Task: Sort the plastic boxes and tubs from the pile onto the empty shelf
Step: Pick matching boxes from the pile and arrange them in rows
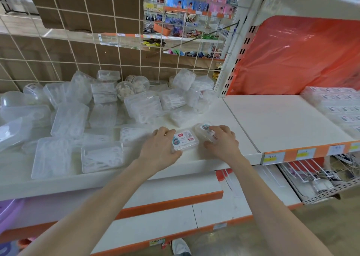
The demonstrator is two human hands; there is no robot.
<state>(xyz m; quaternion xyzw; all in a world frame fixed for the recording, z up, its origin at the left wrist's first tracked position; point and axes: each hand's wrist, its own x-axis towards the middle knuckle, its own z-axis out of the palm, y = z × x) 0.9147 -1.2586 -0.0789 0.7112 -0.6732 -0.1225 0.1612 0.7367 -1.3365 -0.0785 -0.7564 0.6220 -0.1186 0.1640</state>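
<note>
Gripping labelled box [185, 140], left hand [160, 145], right hand [224, 142] half-hiding smaller box [203, 128]

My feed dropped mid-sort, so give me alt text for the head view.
Both hands grip labelled boxes at the front of a white shelf: the left hand a flat box, the right hand a smaller box. A pile of clear boxes and tubs lies left; the neighbouring shelf on the right holds labelled packs.
</note>
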